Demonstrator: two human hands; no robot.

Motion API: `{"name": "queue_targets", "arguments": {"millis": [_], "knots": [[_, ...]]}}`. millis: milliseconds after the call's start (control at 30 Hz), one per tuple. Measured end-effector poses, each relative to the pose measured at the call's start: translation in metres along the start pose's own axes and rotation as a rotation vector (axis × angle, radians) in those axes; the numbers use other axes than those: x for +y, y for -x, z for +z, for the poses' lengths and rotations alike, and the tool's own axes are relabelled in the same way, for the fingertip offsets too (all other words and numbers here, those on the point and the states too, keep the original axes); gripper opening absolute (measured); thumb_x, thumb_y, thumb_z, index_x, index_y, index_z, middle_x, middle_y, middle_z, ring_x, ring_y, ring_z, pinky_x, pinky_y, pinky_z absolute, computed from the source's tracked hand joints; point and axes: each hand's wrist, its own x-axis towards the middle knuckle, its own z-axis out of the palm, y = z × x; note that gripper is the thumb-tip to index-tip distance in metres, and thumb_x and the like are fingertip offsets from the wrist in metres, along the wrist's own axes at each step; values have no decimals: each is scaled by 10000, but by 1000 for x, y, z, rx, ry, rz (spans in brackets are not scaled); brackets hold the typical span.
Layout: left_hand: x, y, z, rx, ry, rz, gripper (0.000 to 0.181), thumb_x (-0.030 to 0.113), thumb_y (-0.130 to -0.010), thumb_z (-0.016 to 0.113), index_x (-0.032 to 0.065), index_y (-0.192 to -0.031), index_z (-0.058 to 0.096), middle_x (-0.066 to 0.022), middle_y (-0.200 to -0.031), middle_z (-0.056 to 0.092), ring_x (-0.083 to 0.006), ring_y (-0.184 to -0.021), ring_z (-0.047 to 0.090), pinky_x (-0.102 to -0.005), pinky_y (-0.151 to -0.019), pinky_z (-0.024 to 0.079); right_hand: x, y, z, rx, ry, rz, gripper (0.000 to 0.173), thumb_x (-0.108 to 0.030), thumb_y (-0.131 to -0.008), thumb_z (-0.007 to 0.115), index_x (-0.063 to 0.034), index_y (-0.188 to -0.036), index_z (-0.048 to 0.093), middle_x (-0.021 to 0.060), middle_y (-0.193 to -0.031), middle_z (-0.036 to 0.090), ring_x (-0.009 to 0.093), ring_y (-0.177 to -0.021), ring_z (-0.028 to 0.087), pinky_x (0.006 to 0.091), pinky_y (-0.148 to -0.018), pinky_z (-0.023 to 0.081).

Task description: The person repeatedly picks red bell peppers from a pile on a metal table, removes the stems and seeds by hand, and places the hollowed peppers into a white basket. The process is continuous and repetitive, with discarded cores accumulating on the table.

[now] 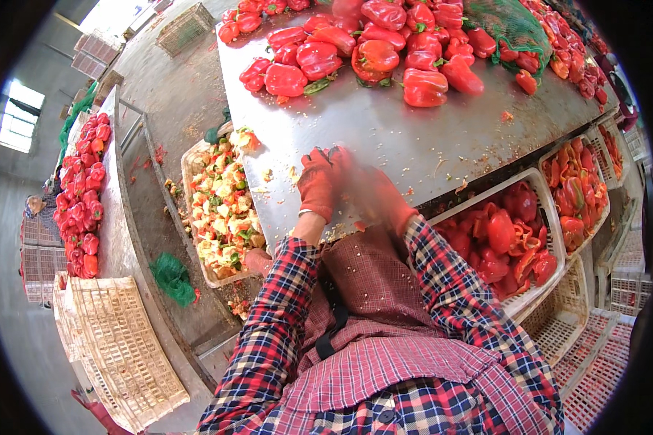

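Note:
My left hand [318, 185], in a red work glove with dark fingertips, is curled above the near edge of a metal-topped table [413, 144]. Close beside it, my right hand [389, 198] wears a red glove and is smeared by motion. Whatever may lie between the hands is hidden by the gloves and the blur. Seeds and small red scraps are scattered around them on the metal. Whole red bell peppers [318, 60] are heaped farther back, some with green stems. A pepper core [245, 140] with pale seeds rests at the table's left edge.
A crate of cores and trimmings [223, 206] stands left of the table. At right sit a crate of opened red peppers [500, 234] and another pepper-filled crate [574, 190]. Green netting [509, 27] covers peppers at the back. A second table [117, 217] holds peppers and a basket [122, 348].

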Motion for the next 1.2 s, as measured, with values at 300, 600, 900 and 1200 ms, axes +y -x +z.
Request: {"name": "queue_targets", "arguments": {"millis": [300, 600, 900, 1200], "knots": [[-30, -8, -26, -228, 403, 63, 416, 375, -907, 494, -16, -1039, 553, -192, -964, 639, -292, -908, 610, -377, -774, 475, -82, 96, -58, 168, -523, 277, 255, -261, -911, 562, -26, -1010, 562, 57, -784, 599, 127, -614, 567, 254, -511, 464], [-8, 61, -55, -518, 881, 195, 422, 153, -877, 585, -9, -1250, 474, -128, -1144, 575, -202, -1015, 566, -317, -907, 450, 16, 19, -19, -146, -67, -45, 383, -243, -786, 709, -13, -1063, 581, 68, -883, 587, 145, -797, 568, 277, -677, 485], [43, 98, -112, -607, 953, 324, 392, -18, -819, 567, -31, -1205, 502, -125, -1111, 589, -191, -1062, 550, -317, -914, 442, -104, 93, -42, -124, -716, 233, 208, -164, -786, 663, -37, -929, 582, 27, -734, 584, 99, -577, 547, 219, -493, 432], [8, 87, -40, 57, 1005, 402, 277, 230, -877, 529, 20, -1056, 553, -89, -942, 597, -240, -830, 619, -341, -704, 526, -43, 118, -28, 108, -663, -38, 229, -235, -913, 519, -29, -995, 580, 46, -807, 601, 134, -697, 595, 294, -600, 529]]}}
